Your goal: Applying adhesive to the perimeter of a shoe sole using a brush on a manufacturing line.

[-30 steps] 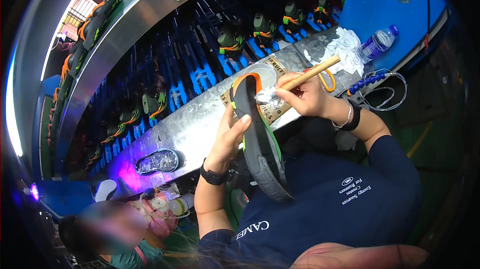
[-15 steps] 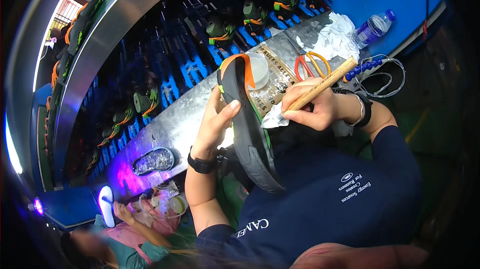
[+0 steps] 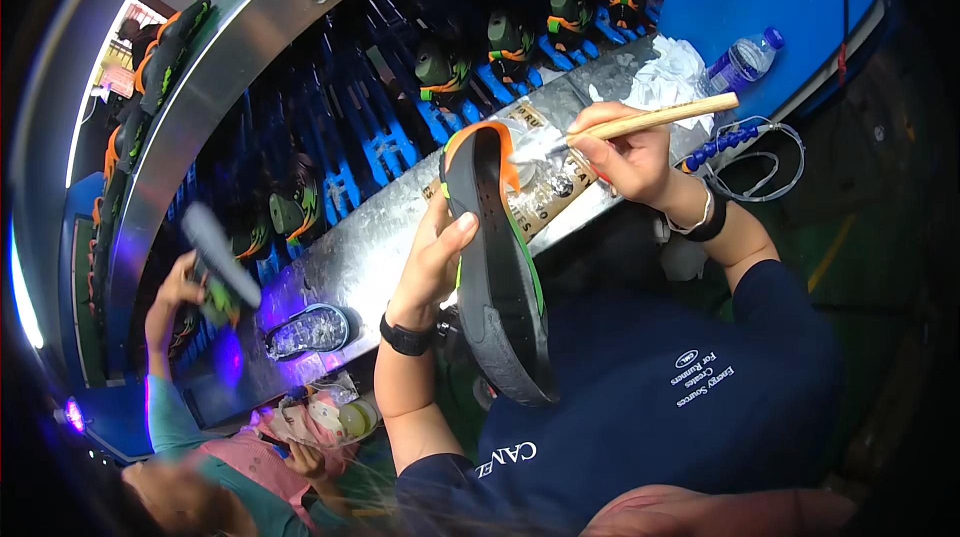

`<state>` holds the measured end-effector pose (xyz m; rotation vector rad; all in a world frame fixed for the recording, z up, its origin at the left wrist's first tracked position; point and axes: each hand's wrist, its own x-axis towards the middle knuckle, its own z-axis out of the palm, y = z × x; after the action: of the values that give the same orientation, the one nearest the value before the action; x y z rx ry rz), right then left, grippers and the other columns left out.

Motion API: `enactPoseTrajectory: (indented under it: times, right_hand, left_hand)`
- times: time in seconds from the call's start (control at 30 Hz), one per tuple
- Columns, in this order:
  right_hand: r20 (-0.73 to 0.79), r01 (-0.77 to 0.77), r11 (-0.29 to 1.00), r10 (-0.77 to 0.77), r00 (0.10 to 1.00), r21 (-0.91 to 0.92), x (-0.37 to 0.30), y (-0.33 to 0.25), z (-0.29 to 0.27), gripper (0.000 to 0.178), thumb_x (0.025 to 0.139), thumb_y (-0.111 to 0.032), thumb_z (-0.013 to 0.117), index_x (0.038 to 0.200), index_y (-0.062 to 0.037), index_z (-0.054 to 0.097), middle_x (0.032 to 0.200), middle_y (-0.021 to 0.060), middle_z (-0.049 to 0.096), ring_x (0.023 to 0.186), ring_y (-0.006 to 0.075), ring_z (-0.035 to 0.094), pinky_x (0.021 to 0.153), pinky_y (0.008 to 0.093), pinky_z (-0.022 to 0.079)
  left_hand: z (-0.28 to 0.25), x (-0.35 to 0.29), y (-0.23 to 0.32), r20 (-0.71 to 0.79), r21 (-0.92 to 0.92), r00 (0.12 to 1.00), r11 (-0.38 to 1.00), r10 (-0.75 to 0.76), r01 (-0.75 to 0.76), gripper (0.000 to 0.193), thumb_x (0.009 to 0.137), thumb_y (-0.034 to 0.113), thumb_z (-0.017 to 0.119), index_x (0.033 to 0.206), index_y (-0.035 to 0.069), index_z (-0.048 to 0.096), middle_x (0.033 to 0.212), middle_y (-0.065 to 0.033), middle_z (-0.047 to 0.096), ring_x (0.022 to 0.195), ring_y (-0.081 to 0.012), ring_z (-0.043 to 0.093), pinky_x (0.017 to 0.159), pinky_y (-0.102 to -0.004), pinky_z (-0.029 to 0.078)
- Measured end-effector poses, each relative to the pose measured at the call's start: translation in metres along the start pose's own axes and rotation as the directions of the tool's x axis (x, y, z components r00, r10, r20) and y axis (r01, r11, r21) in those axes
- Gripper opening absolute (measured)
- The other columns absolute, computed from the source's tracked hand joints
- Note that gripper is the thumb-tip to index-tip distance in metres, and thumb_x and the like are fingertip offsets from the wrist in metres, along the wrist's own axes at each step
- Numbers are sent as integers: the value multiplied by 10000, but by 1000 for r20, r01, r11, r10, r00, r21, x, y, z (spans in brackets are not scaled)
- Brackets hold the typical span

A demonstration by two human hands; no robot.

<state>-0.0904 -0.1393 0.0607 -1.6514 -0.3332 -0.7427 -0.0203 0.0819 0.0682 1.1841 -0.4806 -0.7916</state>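
My left hand (image 3: pixel 430 255) is closed around the side of a black shoe sole (image 3: pixel 495 287) with an orange and green rim. The sole is tilted upright, its orange end at the top. In my right hand (image 3: pixel 632 155) is a brush (image 3: pixel 685 115) with a pale wooden handle, pinched between thumb and fingers. Its lower end points left, close behind the orange rim. A whitish, cup-like shape (image 3: pixel 525 149) shows there, partly hidden by the sole and blurred. Under the brush lies a printed brown sheet (image 3: pixel 560 199) on the metal bench.
Beyond the bench (image 3: pixel 340 267), shoes on lasts (image 3: pixel 442 69) stand on blue racks. White crumpled tissue (image 3: pixel 665 72), a plastic bottle (image 3: pixel 748 57) and a blue jointed hose (image 3: pixel 722 145) lie at right. A clear-lined tray (image 3: pixel 308 331) sits left, near a co-worker's raised hand (image 3: pixel 180 282).
My right hand and brush have moved up and away from the sole's side, toward the cup-like shape. The sole has shifted slightly. The co-worker's arm has reached up to the racks with a shoe part.
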Motion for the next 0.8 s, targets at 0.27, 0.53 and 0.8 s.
enactPoseTrajectory:
  times: [0.27,0.53,0.8]
  right_hand:
    - [135,106,975,-80,988,-195,6,14,1,73,736,17,551,809,13,549,697,51,537,586,88,474,511,209,365]
    - [-132,-55,958,96,987,283,2,-21,-27,93,781,-23,520,856,32,524,621,31,504,494,33,417,433,163,318]
    - [-485,58,975,56,873,216,-28,-32,-86,133,792,-90,532,849,25,496,585,29,475,444,43,400,385,155,299]
  left_hand:
    - [0,-2,3,-4,-77,998,995,-58,57,643,737,287,567,1239,-4,292,1174,-109,400,1072,-184,396,904,-306,318]
    - [-14,13,17,-9,34,989,989,144,-144,766,633,230,701,1241,13,287,1080,-78,462,977,-171,456,802,-283,388]
    - [-15,17,138,-73,548,705,619,705,-563,705,563,81,711,1154,-3,336,1016,-85,489,895,-161,504,776,-281,417]
